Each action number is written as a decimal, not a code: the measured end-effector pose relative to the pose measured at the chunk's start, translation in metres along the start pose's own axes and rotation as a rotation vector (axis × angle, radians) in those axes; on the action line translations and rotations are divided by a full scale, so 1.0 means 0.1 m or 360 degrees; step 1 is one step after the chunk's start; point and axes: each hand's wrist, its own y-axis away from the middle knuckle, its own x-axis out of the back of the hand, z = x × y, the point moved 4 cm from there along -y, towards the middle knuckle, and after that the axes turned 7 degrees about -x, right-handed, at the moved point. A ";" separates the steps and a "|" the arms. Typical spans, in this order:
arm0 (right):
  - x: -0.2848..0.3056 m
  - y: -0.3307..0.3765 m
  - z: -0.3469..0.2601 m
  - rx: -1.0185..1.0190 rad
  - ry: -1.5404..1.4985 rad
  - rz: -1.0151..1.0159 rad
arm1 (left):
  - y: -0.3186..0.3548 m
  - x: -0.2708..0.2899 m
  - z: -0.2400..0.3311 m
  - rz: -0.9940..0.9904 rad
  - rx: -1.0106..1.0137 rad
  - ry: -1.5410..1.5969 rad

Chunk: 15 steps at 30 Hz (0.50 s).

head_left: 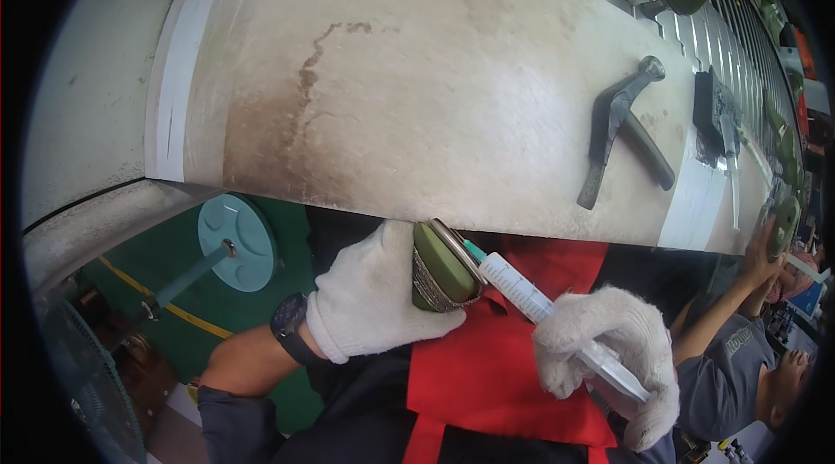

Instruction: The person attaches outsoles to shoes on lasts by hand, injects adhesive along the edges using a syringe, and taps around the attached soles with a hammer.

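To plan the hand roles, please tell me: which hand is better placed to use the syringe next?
Probably the right hand: it holds the syringe, whose tip points toward the green piece. The left hand is occupied gripping that piece.

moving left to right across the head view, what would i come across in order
Fan → blue disc → left hand → green piece → syringe → right hand → black block → co-worker's hand
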 end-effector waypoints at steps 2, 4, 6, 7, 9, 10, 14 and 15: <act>0.01 -0.03 0.00 -0.0097 -0.0050 0.0124 | -0.01 0.00 -0.01 -0.0008 0.0028 0.0038; 0.02 -0.11 -0.04 -0.0122 -0.0039 0.0076 | -0.02 0.01 0.01 -0.0022 0.0008 0.0059; 0.02 -0.15 -0.07 -0.0147 -0.0031 0.0028 | -0.02 0.02 0.00 -0.0033 0.0012 0.0054; 0.02 -0.15 -0.07 -0.0150 -0.0053 0.0037 | -0.02 0.02 0.00 -0.0048 0.0011 0.0043; 0.01 -0.17 -0.10 -0.0161 -0.0075 0.0045 | -0.02 0.01 -0.01 -0.0044 0.0006 0.0037; -0.01 -0.19 -0.13 -0.0138 -0.0080 0.0071 | -0.02 0.01 -0.02 -0.0041 -0.0004 0.0025; 0.01 -0.23 -0.18 -0.0038 -0.0096 0.0009 | -0.03 0.02 -0.01 -0.0019 -0.0032 0.0050; 0.02 -0.23 -0.17 -0.0041 -0.0095 0.0002 | -0.01 0.02 -0.02 -0.0022 -0.0030 0.0033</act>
